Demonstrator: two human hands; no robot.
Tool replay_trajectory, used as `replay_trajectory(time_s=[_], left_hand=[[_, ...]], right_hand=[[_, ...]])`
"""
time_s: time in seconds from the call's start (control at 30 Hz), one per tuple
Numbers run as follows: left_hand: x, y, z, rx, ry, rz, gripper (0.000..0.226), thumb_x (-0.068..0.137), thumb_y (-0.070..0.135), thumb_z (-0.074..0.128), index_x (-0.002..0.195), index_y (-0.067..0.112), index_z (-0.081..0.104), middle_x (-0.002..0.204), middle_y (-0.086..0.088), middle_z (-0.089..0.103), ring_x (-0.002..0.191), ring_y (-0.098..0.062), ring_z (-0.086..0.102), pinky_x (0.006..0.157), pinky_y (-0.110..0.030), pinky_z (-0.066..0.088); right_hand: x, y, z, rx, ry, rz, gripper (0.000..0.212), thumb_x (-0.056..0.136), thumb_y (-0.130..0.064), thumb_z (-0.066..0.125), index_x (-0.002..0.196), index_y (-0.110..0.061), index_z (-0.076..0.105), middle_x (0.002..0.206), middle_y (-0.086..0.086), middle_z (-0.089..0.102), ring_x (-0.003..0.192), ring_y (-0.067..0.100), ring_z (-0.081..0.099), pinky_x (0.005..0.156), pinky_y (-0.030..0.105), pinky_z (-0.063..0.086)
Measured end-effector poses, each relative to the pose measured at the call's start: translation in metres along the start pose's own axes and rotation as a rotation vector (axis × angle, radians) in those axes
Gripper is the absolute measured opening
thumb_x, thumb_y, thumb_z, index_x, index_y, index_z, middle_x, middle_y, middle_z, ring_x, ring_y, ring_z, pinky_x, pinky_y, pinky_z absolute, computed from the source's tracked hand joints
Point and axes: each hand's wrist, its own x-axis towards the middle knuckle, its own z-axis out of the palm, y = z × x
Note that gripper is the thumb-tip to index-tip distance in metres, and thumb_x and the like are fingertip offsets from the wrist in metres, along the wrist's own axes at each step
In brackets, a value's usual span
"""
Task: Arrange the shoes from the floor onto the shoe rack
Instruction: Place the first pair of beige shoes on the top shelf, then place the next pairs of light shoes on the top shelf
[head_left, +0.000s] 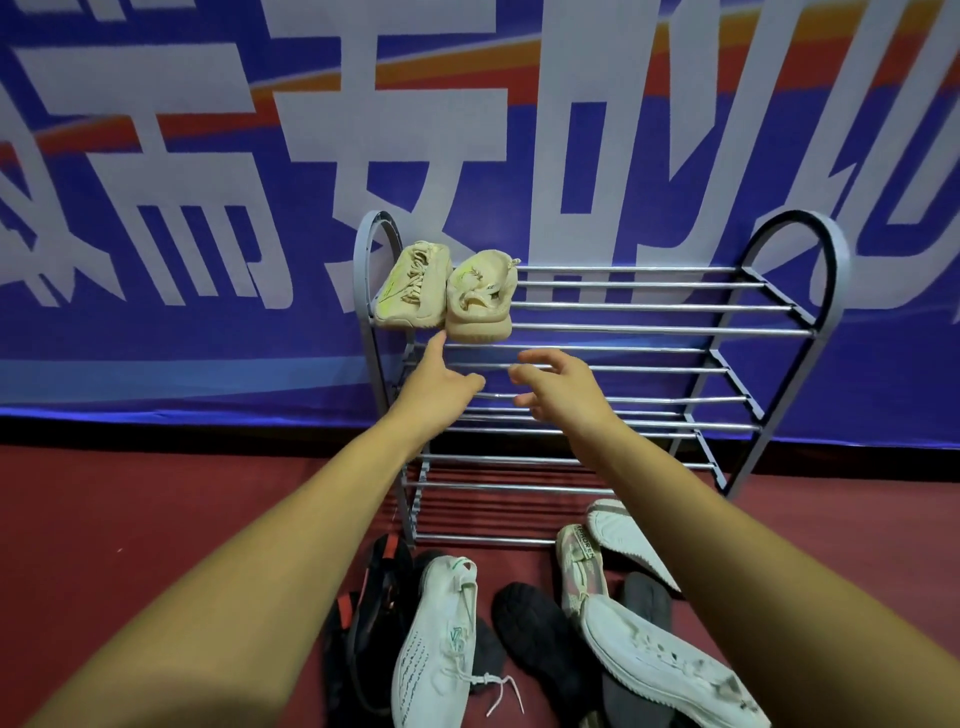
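A grey metal shoe rack (649, 306) with several bar shelves stands against the banner wall. Two beige sneakers sit side by side at the left end of its top shelf: one (413, 288) by the side frame, the other (480, 299) to its right. My left hand (441, 387) reaches up just below them, fingers extended, one fingertip near the soles, holding nothing. My right hand (558, 384) hovers beside it with fingers spread and loosely curled, empty. On the floor lie a white knit sneaker (441, 644), black shoes (540, 644) and another white sneaker (665, 665).
More shoes lie on the red floor in front of the rack: a black and red sandal (374, 613), a pinkish patterned shoe (579, 564) and a white shoe sole-up (626, 540). A blue banner (208, 208) covers the wall behind. The rack's lower shelves hold nothing.
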Motion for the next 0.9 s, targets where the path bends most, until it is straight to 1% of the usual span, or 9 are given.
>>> replay_trajectory(time_s=[0.1, 0.17, 0.23, 0.33, 0.43, 0.57, 0.63, 0.77, 0.9], left_hand=[[-0.006, -0.009, 0.009, 0.133, -0.055, -0.05, 0.07, 0.089, 0.029, 0.063, 0.15, 0.024, 0.027, 0.089, -0.003, 0.065, 0.085, -0.022, 0.065, 0.081, -0.04, 0.052], [-0.015, -0.015, 0.02, 0.224, -0.154, -0.065, 0.063, 0.087, 0.032, 0.065, 0.143, 0.022, 0.037, 0.093, -0.003, 0.066, 0.089, -0.023, 0.066, 0.084, -0.041, 0.052], [-0.028, -0.021, 0.034, 0.329, -0.253, -0.039, 0.058, 0.087, 0.031, 0.065, 0.139, 0.02, 0.043, 0.094, -0.003, 0.065, 0.087, -0.022, 0.064, 0.079, -0.035, 0.052], [-0.046, -0.029, 0.061, 0.449, -0.343, 0.021, 0.054, 0.086, 0.025, 0.064, 0.137, 0.018, 0.048, 0.096, -0.002, 0.068, 0.088, -0.021, 0.063, 0.075, -0.029, 0.046], [-0.063, -0.039, 0.089, 0.49, -0.428, 0.035, 0.051, 0.087, 0.025, 0.064, 0.136, 0.019, 0.05, 0.099, -0.002, 0.068, 0.083, -0.018, 0.06, 0.07, -0.027, 0.043], [-0.076, -0.064, 0.113, 0.573, -0.516, 0.013, 0.054, 0.089, 0.025, 0.062, 0.14, 0.019, 0.047, 0.124, -0.007, 0.064, 0.109, -0.024, 0.061, 0.079, -0.024, 0.04], [-0.08, -0.077, 0.121, 0.621, -0.551, -0.008, 0.056, 0.089, 0.026, 0.062, 0.142, 0.018, 0.046, 0.13, -0.009, 0.061, 0.115, -0.025, 0.059, 0.083, -0.024, 0.04], [-0.085, -0.094, 0.136, 0.705, -0.611, -0.026, 0.056, 0.09, 0.024, 0.061, 0.142, 0.017, 0.045, 0.13, -0.011, 0.06, 0.116, -0.027, 0.058, 0.083, -0.024, 0.041], [-0.089, -0.105, 0.159, 0.719, -0.679, 0.0, 0.051, 0.091, 0.023, 0.06, 0.14, 0.018, 0.047, 0.126, -0.011, 0.062, 0.109, -0.027, 0.059, 0.077, -0.024, 0.038]], right_hand=[[-0.011, 0.01, -0.012, -0.036, -0.002, 0.06, 0.029, 0.092, -0.023, 0.066, 0.119, -0.012, 0.062, 0.113, 0.007, 0.069, 0.071, 0.016, 0.067, 0.059, 0.025, 0.046], [-0.018, 0.02, -0.02, -0.081, 0.001, 0.105, 0.03, 0.091, -0.023, 0.067, 0.118, -0.011, 0.062, 0.11, 0.008, 0.069, 0.073, 0.018, 0.068, 0.054, 0.023, 0.042], [-0.027, 0.034, -0.027, -0.127, -0.014, 0.143, 0.027, 0.091, -0.022, 0.067, 0.114, -0.009, 0.062, 0.102, 0.008, 0.069, 0.072, 0.02, 0.068, 0.051, 0.022, 0.041], [-0.043, 0.057, -0.038, -0.187, -0.026, 0.193, 0.017, 0.09, -0.017, 0.068, 0.102, -0.007, 0.063, 0.078, 0.006, 0.061, 0.064, 0.022, 0.062, 0.043, 0.02, 0.038], [-0.059, 0.081, -0.055, -0.254, -0.02, 0.248, 0.007, 0.088, -0.014, 0.067, 0.092, -0.009, 0.062, 0.065, 0.005, 0.055, 0.052, 0.016, 0.052, 0.046, 0.023, 0.036], [-0.075, 0.12, -0.081, -0.339, -0.006, 0.345, 0.016, 0.088, -0.018, 0.066, 0.096, -0.003, 0.066, 0.077, 0.01, 0.062, 0.066, 0.022, 0.064, 0.049, 0.023, 0.042], [-0.084, 0.139, -0.091, -0.394, -0.011, 0.389, 0.016, 0.09, -0.018, 0.067, 0.098, -0.003, 0.064, 0.08, 0.01, 0.063, 0.062, 0.019, 0.063, 0.047, 0.021, 0.043], [-0.104, 0.176, -0.107, -0.583, -0.072, 0.445, 0.017, 0.088, -0.019, 0.069, 0.094, -0.004, 0.064, 0.08, 0.012, 0.066, 0.072, 0.025, 0.065, 0.059, 0.029, 0.049], [-0.118, 0.209, -0.114, -0.574, -0.112, 0.526, 0.021, 0.089, -0.017, 0.065, 0.104, -0.002, 0.063, 0.089, 0.013, 0.066, 0.076, 0.026, 0.067, 0.056, 0.028, 0.046]])
